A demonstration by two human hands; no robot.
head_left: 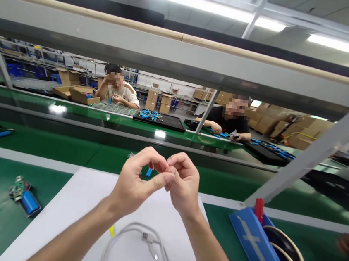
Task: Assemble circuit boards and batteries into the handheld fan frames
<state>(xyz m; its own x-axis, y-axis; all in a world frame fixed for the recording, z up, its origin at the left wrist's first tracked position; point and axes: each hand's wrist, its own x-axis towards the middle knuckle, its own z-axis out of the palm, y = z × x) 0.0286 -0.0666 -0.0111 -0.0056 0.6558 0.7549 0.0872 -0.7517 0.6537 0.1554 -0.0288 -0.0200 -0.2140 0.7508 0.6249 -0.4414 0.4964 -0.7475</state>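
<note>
Battery (30, 203): blue, lying left of the white sheet (71, 202), with a circuit board (18, 189) by its end. Probably heavyish; I'd grab the wrapped body, the board looks fragile.
Left hand (134, 184): over the white sheet, fingers curled, thumb and fingertips drawn in to meet the other hand's. Can't tell if something tiny is in the pinch.
USB cable (150, 239): looped on the white sheet, below the hands, neither seems to touch it. Should be light, bendy, kinda springy; take it by the stiff plug (146, 236), not the thin cord.
Right hand (184, 185): also over the white sheet, fingers bunched against the left's. Same deal, anything held is hidden; it'd have to be small and light.
Blue bin (246, 237): right of the white sheet.
</note>
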